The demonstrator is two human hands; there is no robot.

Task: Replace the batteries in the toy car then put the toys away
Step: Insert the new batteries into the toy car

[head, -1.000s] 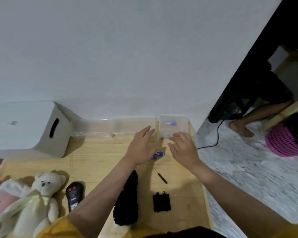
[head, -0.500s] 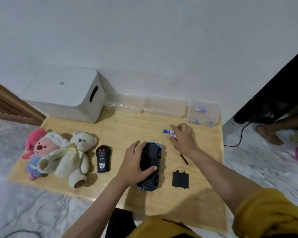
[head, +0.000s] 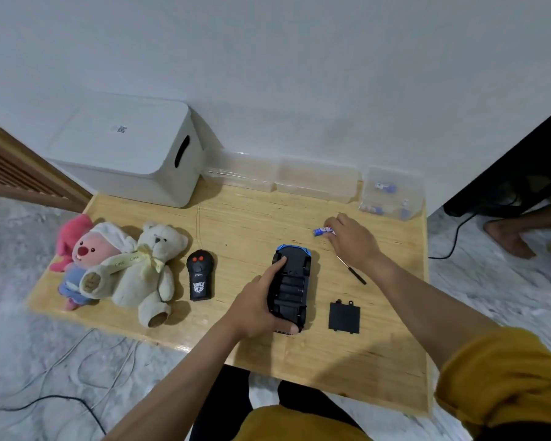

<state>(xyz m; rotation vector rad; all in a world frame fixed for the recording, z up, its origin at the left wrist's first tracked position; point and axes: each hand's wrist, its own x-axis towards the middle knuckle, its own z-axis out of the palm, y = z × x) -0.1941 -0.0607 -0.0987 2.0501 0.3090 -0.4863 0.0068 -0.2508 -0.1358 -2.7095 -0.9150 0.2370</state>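
left fingers: curled round the toy car [head: 290,289], index laid along the underside, thumb under the near end. The left hand [head: 255,308] pins the car so it can't roll while loading.
right fingers: closed on a battery [head: 323,231], pinched at one end with the blue-white label sticking out left. The right hand [head: 352,241] sits beyond and right of the car, battery just above the table [head: 242,224].
toy car: belly up near the table's front edge, blue nose pointing away. Black hard plastic, battery bay open and facing up. Whether cells are already seated: can't tell.
battery cover [head: 344,317]: flat black plastic, two hinge tabs, parked just right of the car, ready to refit.
screwdriver [head: 352,271]: thin, dark handle, lying between right wrist and cover.
clear box [head: 392,194]: translucent plastic at the back right, more batteries inside, close to the right hand.
remote [head: 199,275]: glossy black, two red buttons, left of the car.
teddy bear [head: 147,270]: cream plush, soft, ribbon at neck, beside a pink plush [head: 83,253].
white bin [head: 128,151]: matte, slot handle, lid on. Likely where the toys go.
stage: loading cells, judged from open bay.
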